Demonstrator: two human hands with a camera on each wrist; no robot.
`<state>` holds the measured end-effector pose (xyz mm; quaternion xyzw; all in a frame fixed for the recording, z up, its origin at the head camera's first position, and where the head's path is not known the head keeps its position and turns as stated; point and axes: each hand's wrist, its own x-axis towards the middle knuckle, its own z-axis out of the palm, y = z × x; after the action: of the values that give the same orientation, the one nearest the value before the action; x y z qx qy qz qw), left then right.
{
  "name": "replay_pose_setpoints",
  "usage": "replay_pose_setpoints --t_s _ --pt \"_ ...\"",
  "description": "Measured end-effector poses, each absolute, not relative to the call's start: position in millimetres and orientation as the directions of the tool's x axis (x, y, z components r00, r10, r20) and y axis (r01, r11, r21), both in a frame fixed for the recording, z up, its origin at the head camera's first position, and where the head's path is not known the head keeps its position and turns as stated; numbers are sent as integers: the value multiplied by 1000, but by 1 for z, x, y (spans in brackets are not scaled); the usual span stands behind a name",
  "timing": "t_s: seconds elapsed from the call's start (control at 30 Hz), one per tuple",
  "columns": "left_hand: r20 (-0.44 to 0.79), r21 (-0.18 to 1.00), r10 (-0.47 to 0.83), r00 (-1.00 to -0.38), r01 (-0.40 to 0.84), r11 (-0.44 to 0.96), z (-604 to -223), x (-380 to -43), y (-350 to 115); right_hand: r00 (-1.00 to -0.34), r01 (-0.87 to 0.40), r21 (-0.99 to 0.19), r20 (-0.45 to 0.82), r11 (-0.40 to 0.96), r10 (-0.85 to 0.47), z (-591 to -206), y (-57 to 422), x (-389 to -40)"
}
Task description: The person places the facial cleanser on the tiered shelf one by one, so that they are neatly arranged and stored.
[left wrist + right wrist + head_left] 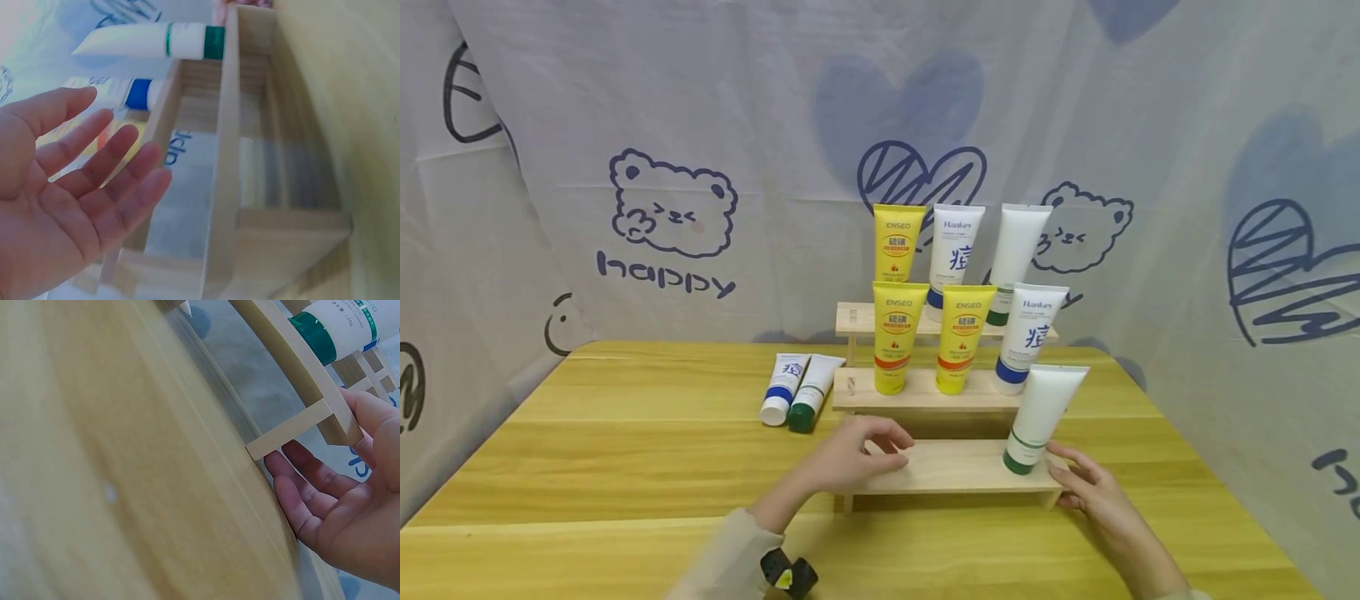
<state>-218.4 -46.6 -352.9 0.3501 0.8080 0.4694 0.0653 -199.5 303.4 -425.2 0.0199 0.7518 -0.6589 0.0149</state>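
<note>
A three-tier wooden display stand [955,467] stands on the table, its lowest tier nearest me. My right hand [1093,492] grips the right end of that tier, thumb at the board's edge and fingers by the leg [290,430]. Just inside this end, a white tube with a green cap [1047,412] stands cap down. My left hand [857,454] hovers at the tier's left end with relaxed, parted fingers and holds nothing; its empty palm [56,219] shows in the left wrist view.
On the middle tier stand two yellow tubes [898,333] and a blue-capped white tube [1032,333]. The top tier carries a yellow tube [897,242], a blue-capped tube [955,250] and a green-capped tube [1021,250]. Two white tubes [815,383] lie left of the stand.
</note>
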Motion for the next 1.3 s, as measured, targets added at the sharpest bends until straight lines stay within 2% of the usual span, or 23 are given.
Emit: replay_pose_setpoints --t_s 0.3,0.43,0.9,1.1,1.3 --pt "130 774 720 -682 524 356 -339 -221 -88 -999 48 -989 -49 140 -4 -426 305 -199" --pt "141 783 712 -688 518 345 -335 -223 -105 -999 39 -990 -41 137 -9 -426 304 -199" --pt "40 898 600 -799 292 330 -338 -237 -156 -998 63 -990 -62 126 9 -424 304 -201" --pt "77 892 523 -849 293 343 -348 -247 -169 -999 47 -988 -49 144 -10 -425 305 -200" --pt "103 892 393 -914 260 371 -361 -260 -179 -998 62 -987 -65 151 -11 -425 305 -199"
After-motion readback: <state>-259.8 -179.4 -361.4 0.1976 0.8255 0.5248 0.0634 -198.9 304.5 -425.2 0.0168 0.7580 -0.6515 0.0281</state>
